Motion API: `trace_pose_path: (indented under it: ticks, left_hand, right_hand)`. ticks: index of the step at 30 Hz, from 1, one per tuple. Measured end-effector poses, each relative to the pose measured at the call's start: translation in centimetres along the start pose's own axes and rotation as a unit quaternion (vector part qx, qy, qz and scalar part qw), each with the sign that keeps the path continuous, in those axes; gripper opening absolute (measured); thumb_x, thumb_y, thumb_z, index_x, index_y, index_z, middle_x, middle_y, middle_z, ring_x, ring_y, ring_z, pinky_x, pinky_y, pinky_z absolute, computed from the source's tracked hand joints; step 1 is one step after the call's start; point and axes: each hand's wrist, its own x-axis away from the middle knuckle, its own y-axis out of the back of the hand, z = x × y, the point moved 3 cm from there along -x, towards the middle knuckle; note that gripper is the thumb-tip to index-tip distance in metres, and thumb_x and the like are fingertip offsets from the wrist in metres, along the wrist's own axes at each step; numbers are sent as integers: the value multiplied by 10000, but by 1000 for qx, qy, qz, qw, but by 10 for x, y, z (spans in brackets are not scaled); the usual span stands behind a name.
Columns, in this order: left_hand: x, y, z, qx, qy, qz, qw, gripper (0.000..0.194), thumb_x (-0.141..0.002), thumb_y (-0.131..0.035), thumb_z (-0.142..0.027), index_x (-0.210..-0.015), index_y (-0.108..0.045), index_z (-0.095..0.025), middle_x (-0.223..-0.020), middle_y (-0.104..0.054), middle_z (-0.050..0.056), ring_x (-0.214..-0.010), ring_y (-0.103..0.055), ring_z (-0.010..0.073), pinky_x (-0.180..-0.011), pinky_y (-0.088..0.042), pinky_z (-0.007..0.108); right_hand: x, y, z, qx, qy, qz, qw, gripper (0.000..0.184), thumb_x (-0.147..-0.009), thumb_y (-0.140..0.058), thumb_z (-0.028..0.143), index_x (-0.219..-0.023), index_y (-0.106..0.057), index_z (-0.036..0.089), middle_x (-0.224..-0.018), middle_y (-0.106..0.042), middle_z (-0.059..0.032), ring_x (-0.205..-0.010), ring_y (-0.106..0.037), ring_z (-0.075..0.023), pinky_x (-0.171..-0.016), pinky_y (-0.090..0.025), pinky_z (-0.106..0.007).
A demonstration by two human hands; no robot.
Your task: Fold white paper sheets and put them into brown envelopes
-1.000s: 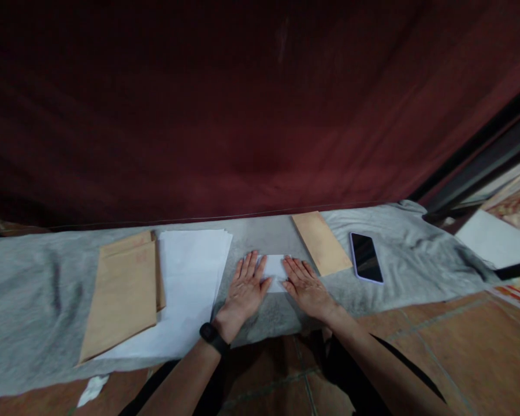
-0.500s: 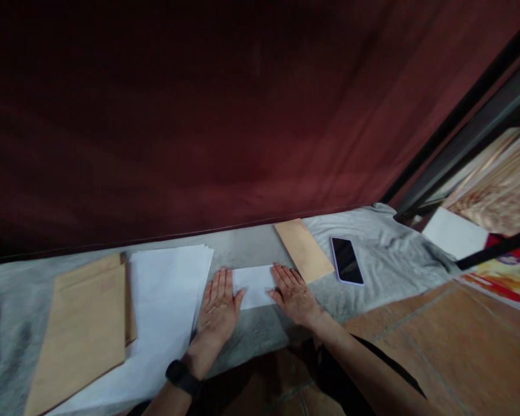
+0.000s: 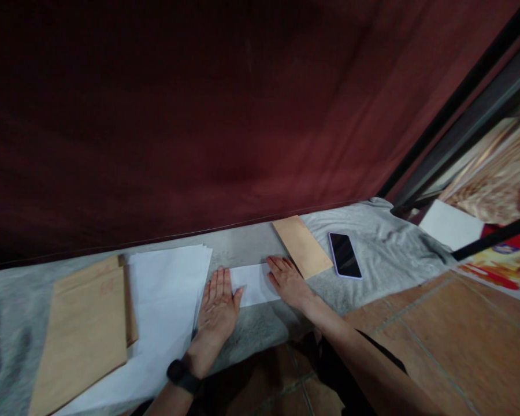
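Note:
A folded white sheet of paper [image 3: 252, 285] lies flat on the grey cloth between my hands. My left hand [image 3: 219, 305] rests flat with fingers stretched out, along the paper's left end. On the right end lies my right hand [image 3: 289, 283], fingers extended and slightly bent, covering that edge. Just beyond the right hand is a brown envelope [image 3: 304, 247], set at a slant. To the left of my left hand is a stack of white paper sheets [image 3: 167, 300], partly under larger brown envelopes [image 3: 84, 329].
A phone [image 3: 345, 256] with a pale purple case lies right of the small envelope. Grey cloth [image 3: 385, 242] covers the narrow surface, backed by a dark red panel [image 3: 242, 127]. Tiled floor [image 3: 468, 329], a metal frame [image 3: 450, 127] and a colourful box [image 3: 507, 263] are at the right.
My right hand has shifted slightly up on the paper's right end, its thumb now drawn in closer to the fingers. My left hand stays flat in place. The view has tilted slightly.

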Motion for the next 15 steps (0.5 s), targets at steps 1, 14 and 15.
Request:
trace_pose_path:
  ticks: [1, 14, 15]
  left_hand:
    - [0, 0, 0, -2, 1, 3, 1000, 690, -1003, -274, -476, -1490, -369, 4, -1568, -365, 221, -1458, -351, 331, -1180, -312, 475]
    - [-11, 14, 6, 20, -9, 16, 1000, 621, -996, -354, -477, -1477, -437, -93, -1541, -433, 186, -1426, -409, 334, -1126, -389, 508]
    - [-12, 16, 6, 29, -8, 9, 1000, 618, -994, -358, -475, -1470, -445, -91, -1536, -439, 192, -1422, -412, 340, -1122, -393, 516]
  right_hand:
    - [-3, 0, 2, 1, -2, 0, 1000, 468, -1008, -404, 232, -1459, -471, 124, -1444, -540, -145, -1347, -472, -250, -1170, -327, -451]
    - [-12, 10, -5, -248, -119, 33, 961, 204, -801, -596, 94, -921, -717, 205, -985, -658, -64, -1000, -611, -224, -1007, -449, -380]
    - [-12, 8, -8, -316, -153, 38, 936, 162, -769, -612, 88, -827, -701, 211, -910, -650, -42, -942, -619, -211, -975, -466, -373]
